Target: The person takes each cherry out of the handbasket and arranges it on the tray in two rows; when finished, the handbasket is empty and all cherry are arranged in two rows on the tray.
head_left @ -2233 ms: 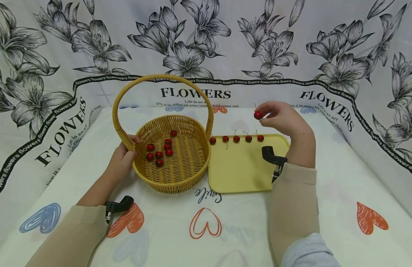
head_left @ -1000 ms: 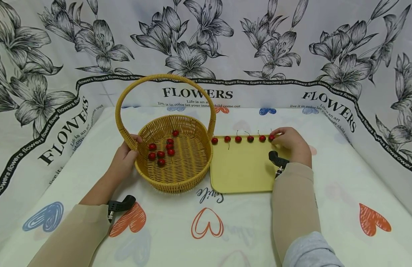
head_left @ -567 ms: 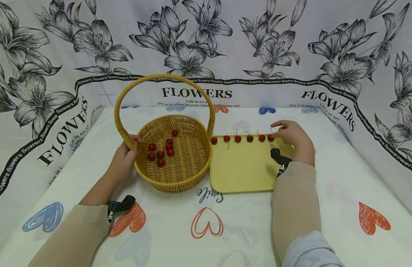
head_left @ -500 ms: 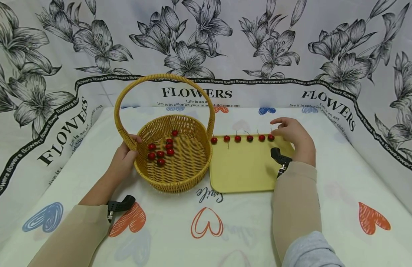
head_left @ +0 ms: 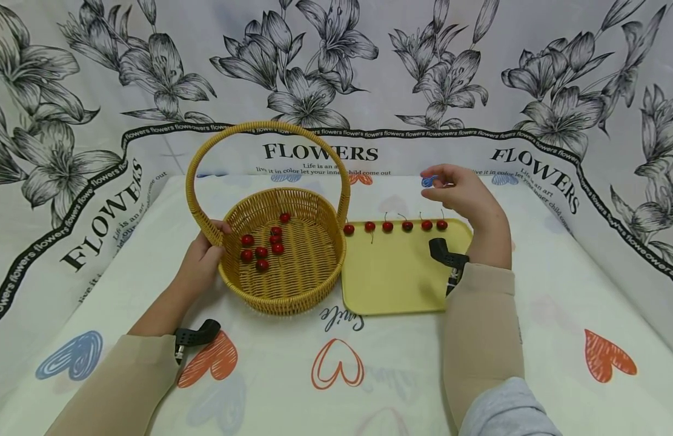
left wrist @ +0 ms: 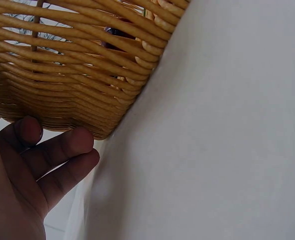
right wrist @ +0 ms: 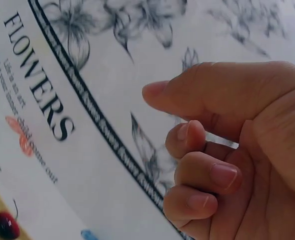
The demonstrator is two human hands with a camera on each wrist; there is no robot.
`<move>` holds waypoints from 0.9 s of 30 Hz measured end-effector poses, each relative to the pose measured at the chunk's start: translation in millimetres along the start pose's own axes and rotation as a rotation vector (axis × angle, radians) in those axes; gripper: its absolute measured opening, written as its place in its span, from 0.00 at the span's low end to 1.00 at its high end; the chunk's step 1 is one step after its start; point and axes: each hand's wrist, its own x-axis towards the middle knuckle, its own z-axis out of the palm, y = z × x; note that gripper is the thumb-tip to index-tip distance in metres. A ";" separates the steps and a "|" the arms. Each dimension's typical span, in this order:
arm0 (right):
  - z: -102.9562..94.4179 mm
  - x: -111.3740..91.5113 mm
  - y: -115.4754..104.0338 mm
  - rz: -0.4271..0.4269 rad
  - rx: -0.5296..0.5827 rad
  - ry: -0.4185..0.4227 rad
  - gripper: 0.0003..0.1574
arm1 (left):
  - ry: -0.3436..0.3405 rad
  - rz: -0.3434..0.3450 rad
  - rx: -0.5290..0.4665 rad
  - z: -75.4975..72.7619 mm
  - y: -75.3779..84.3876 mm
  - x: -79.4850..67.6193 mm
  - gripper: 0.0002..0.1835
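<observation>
My left hand [head_left: 201, 261] grips the yellow wicker basket [head_left: 284, 304] at its left rim, where the tall handle starts. In the left wrist view, several fingers [left wrist: 70, 142] lie against the basket's woven side. Several red cherries [head_left: 261, 252] lie inside, mostly toward the left. Over the back of the yellow tray [head_left: 393, 278] hovers my right hand [head_left: 472, 194], holding nothing. The right wrist view shows its thumb [right wrist: 197, 87] apart from loosely curled fingers. Along the tray's back edge runs a row of stemmed cherries, with one cherry [head_left: 442, 224] at the right end.
The tray stands right up against the basket's right side. Beneath both is a white tablecloth [head_left: 401, 363] printed with hearts. A flower-printed cloth [head_left: 369, 72] hangs behind. The basket's handle [head_left: 265, 126] arches high above its rim.
My right hand set the cherry it was pinching at the right end of the row and let go. It then lifted away, up and to the left. The left hand stayed on the basket.
</observation>
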 end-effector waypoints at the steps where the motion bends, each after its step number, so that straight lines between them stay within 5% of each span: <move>1: 2.7 -1.1 -6.0 -0.015 0.001 -0.005 0.26 | 0.000 -0.001 0.001 0.0 0.0 -0.1 0.18; 10: 32.9 -9.0 -54.0 -0.191 -0.047 -0.096 0.21 | 0.004 -0.008 -0.004 0.4 0.8 -0.6 0.18; 18: 63.6 -22.9 -86.3 -0.313 -0.062 -0.260 0.18 | -0.003 -0.013 -0.014 -0.7 3.1 1.0 0.19; 27: 120.2 -26.6 -106.0 -0.410 -0.155 -0.450 0.16 | 0.006 -0.001 -0.007 0.2 2.5 -0.3 0.18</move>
